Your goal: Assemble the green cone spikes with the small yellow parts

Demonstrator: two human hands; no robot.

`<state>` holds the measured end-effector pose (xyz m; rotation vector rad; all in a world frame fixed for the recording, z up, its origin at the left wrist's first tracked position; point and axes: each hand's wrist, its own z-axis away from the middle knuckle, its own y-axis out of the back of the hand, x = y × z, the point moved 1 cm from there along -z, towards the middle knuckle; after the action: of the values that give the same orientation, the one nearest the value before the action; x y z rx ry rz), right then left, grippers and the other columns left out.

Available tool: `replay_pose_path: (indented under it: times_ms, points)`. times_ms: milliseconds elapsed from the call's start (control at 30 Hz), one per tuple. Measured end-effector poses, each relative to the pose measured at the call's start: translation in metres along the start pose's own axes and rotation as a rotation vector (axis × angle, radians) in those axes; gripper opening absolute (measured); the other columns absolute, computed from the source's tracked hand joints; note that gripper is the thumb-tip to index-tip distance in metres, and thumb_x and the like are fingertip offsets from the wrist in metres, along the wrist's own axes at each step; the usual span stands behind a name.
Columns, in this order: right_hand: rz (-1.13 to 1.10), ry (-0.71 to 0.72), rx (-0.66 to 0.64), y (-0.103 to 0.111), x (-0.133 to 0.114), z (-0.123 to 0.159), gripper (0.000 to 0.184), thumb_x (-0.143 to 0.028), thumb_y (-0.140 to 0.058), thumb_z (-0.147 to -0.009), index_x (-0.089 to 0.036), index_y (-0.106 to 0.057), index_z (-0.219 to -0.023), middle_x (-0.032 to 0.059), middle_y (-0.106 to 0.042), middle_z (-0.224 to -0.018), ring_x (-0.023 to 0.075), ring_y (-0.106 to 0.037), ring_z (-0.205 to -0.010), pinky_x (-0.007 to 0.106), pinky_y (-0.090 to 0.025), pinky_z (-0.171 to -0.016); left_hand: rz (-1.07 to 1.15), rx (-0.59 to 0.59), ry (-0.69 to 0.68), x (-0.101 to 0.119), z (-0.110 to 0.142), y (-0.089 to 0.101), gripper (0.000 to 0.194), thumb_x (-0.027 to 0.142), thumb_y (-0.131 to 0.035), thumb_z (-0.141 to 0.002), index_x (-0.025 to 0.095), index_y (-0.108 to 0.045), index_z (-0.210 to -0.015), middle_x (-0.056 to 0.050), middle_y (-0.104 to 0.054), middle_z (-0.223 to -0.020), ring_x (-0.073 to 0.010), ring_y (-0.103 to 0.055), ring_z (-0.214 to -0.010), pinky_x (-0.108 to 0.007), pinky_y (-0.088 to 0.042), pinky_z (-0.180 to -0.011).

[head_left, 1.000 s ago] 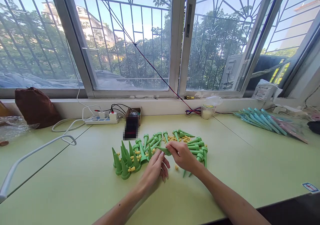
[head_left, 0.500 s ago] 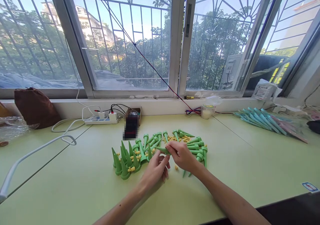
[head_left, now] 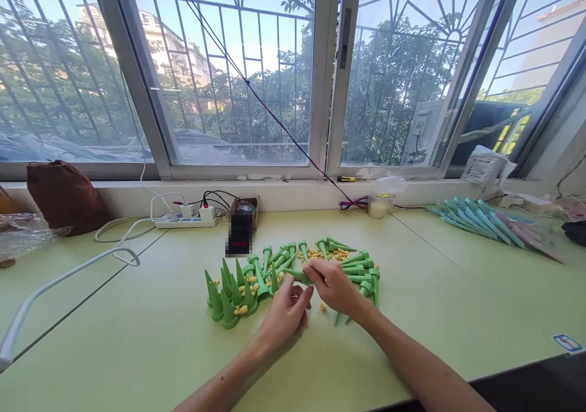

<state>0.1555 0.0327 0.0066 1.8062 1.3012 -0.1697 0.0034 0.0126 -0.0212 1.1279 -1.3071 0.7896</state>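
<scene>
At the frame's centre, the right hand (head_left: 330, 282) is pinching a green cone (head_left: 298, 275) in its grip while the left hand (head_left: 284, 311) is curling its thumb (head_left: 304, 299) closer than a second ago, apparently joining the work on it, its own hold unclear.

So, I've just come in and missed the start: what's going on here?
The person's right hand pinches a green spike, its tip pointing left. The left hand is close against it; whether it grips too is hard to tell. Upright spikes stand at the left, lying spikes are at the right, and small yellow pieces sit among them on the table.
</scene>
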Motion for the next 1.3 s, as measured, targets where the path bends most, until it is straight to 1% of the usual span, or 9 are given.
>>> replay_pose_path:
  times_ms: [300,567,767,1067,1300]
  points:
    - [-0.002,0.002,-0.001,0.0000,0.0001,-0.0004,0.029,-0.026,-0.040,-0.103,-0.019,-0.052,-0.077,-0.0015,-0.052,-0.069,0.0124,-0.045,-0.063,0.024,-0.034,-0.062,-0.001,-0.005,0.002,0.0024,0.0009,-0.0003,0.037,0.057,-0.054,-0.089,0.022,-0.046,-0.098,0.006,-0.057,-0.068,-0.0101,-0.055,-0.043,-0.020,-0.039,-0.041]
    - [0.002,-0.001,0.006,0.0007,-0.0005,-0.0009,0.029,-0.027,-0.039,-0.104,-0.019,-0.053,-0.078,-0.0007,-0.054,-0.070,0.0129,-0.046,-0.063,0.024,-0.035,-0.063,-0.007,0.008,-0.008,0.0045,0.0004,-0.0002,0.037,0.058,-0.053,-0.089,0.022,-0.047,-0.096,0.006,-0.057,-0.067,-0.0100,-0.054,-0.044,-0.021,-0.040,-0.042]
    - [0.003,-0.001,0.004,0.0007,-0.0009,-0.0005,0.030,-0.027,-0.039,-0.104,-0.019,-0.053,-0.078,-0.0013,-0.052,-0.069,0.0125,-0.045,-0.062,0.024,-0.035,-0.062,0.003,0.018,-0.018,0.0035,0.0012,0.0006,0.036,0.057,-0.054,-0.089,0.022,-0.048,-0.099,0.005,-0.058,-0.066,-0.0097,-0.054,-0.043,-0.021,-0.040,-0.042]
    - [0.007,0.004,0.009,0.0013,-0.0034,-0.0005,0.030,-0.027,-0.040,-0.103,-0.019,-0.053,-0.077,-0.0012,-0.054,-0.069,0.0126,-0.047,-0.063,0.024,-0.035,-0.063,0.030,0.025,-0.007,0.0006,-0.0008,0.0005,0.037,0.058,-0.055,-0.088,0.022,-0.046,-0.088,0.005,-0.059,-0.066,-0.0094,-0.054,-0.043,-0.020,-0.039,-0.041]
    - [0.012,0.004,0.012,0.0021,-0.0039,-0.0006,0.031,-0.027,-0.040,-0.104,-0.019,-0.054,-0.078,-0.0004,-0.055,-0.069,0.0133,-0.048,-0.063,0.025,-0.036,-0.062,0.035,0.025,0.006,0.0037,0.0005,0.0006,0.039,0.059,-0.056,-0.088,0.022,-0.047,-0.090,0.005,-0.058,-0.066,-0.0099,-0.054,-0.043,-0.021,-0.040,-0.042]
